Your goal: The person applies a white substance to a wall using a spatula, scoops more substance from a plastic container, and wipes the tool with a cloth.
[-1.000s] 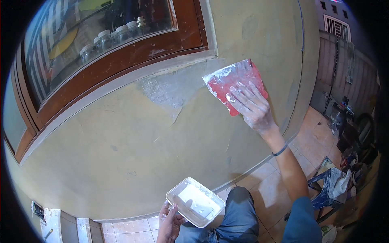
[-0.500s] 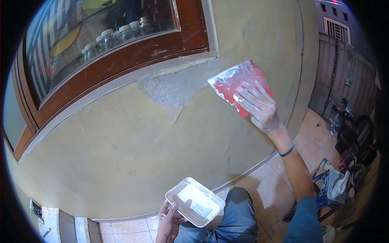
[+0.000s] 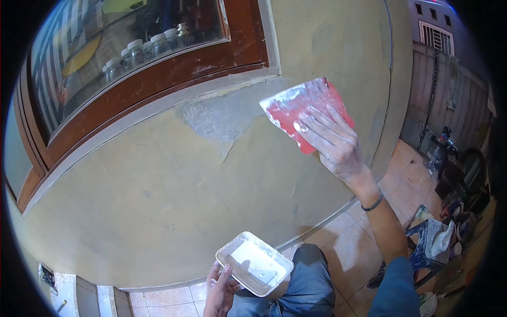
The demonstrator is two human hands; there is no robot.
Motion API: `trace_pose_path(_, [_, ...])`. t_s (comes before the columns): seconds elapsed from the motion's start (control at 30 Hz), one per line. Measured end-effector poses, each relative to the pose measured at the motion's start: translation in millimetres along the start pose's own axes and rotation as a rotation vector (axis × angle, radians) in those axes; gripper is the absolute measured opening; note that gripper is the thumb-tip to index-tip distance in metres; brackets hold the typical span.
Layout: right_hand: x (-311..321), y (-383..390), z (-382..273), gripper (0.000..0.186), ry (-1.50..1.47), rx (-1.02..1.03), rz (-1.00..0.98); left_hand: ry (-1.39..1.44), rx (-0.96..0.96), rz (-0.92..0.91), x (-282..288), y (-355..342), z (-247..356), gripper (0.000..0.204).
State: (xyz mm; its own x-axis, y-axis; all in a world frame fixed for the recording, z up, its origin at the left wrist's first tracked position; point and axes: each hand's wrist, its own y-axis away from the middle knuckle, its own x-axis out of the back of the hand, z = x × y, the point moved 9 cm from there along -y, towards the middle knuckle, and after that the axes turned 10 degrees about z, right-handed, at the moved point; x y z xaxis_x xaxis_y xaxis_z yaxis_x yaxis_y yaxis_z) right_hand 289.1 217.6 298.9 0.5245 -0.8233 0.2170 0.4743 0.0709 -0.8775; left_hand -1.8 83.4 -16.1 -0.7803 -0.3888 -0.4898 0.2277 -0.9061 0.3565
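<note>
Shifted slightly left since the earlier frame: one red scraper (image 3: 317, 95), white-smeared, gripped under the spread fingers of my right hand (image 3: 338, 145), just right of the grey patch (image 3: 216, 119) below the window frame (image 3: 158, 100). Unmoved: one pale tray (image 3: 244, 280), white paste (image 3: 253, 256) inside, gripped by my left hand (image 3: 221, 290), thumb at rim.

Flat four-sided red scraper (image 3: 301, 100), white-smeared, tilted, right of centre in upper half of frame. Off-white rectangular tray (image 3: 269, 249), rounded corners, lower centre, set diagonally, opening visible; white paste (image 3: 250, 259) across bottom.
</note>
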Motion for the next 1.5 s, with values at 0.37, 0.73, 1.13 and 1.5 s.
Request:
trace_pose_path(0.37, [-3, 14, -7, 0.034, -0.006, -0.053, -0.039, -0.024, -0.029, -0.006, 4, -2, -2, 0.051])
trace_pose_path(0.73, [-87, 56, 53, 0.024, -1.241, -1.175, 0.392, -0.06, -0.046, 0.014, 2, 3, 3, 0.054])
trace_pose_path(1.13, [-119, 95, 58, 0.027, -1.04, -1.264, 0.379, 0.053, 0.003, 0.025, 15, -4, -3, 0.051])
trace_pose_path(1.5, [-44, 88, 49, 0.018, -0.845, -1.228, 0.532, -0.009, -0.098, 0.038, 27, 3, 7, 0.054])
